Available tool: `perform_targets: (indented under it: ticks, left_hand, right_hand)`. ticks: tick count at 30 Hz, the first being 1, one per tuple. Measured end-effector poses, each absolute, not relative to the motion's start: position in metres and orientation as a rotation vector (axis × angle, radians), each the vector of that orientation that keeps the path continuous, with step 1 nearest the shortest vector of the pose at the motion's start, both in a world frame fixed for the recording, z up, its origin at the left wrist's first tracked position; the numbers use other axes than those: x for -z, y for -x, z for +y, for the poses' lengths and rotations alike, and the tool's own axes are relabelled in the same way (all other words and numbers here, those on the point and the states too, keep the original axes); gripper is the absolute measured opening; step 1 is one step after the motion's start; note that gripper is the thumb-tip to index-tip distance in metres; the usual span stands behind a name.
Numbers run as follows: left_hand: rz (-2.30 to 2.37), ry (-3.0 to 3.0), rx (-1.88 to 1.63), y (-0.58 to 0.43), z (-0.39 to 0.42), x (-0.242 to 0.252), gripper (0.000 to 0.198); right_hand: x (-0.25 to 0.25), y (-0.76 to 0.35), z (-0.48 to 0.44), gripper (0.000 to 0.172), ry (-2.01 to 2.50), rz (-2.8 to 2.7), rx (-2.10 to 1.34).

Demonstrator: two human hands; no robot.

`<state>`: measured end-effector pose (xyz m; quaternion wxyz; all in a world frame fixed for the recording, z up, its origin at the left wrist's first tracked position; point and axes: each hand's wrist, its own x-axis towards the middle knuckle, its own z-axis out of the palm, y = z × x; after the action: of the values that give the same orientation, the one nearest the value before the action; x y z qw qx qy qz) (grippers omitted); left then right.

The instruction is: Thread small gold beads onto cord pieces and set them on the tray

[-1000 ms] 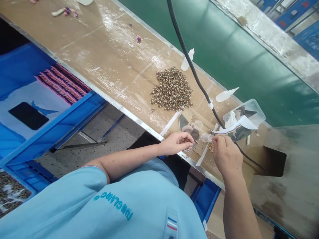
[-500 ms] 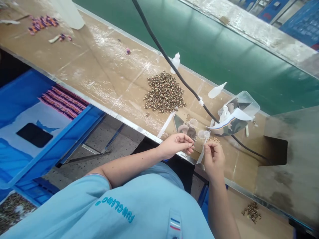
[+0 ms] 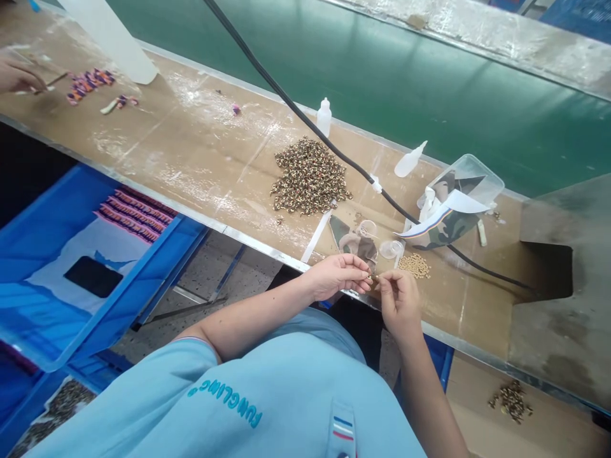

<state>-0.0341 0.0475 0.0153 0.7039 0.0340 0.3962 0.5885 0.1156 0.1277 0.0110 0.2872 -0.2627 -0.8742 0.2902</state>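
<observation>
My left hand is closed in a pinch on a small dark-and-gold piece at its fingertips. My right hand is also pinched, its fingertips meeting that piece; whatever is between its own fingers is too small to make out. Both hands are over the table's near edge. Just beyond the right hand lies a patch of small tan beads. A camouflage cloth piece and a small clear round cup lie beyond the left hand. Farther back is a heap of small brown-and-gold pieces.
A black cable slants across the table. Behind stand a white squeeze bottle and another lying over. A clear tub with camouflage cloth sits right. A co-worker's hand works far left, past a blue crate.
My right hand has moved left, bringing its fingertips to the piece in my left hand. The tan beads show more fully. A co-worker's hand has entered at far left; the view has shifted slightly.
</observation>
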Motion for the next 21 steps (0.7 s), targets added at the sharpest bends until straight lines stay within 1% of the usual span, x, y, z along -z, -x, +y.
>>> perform_targets:
  ticks: [4, 15, 21]
  left_hand:
    - [0.878, -0.081, -1.296, 0.0349, 0.0469, -0.0149, 0.023]
    - [0.833, -0.11, -1.289, 0.0377, 0.0451, -0.0124, 0.037]
    - [0.829, -0.115, -1.278, 0.0381, 0.0453, -0.0105, 0.039]
  right_hand:
    - [-0.0135, -0.1152, 0.1288, 0.01, 0.645, -2.397, -0.677]
    - [-0.0153, -0.1138, 0.1286, 0.01, 0.603, -2.455, -0.632]
    - [-0.0139, -0.1129, 0.1282, 0.01, 0.595, -2.457, -0.642]
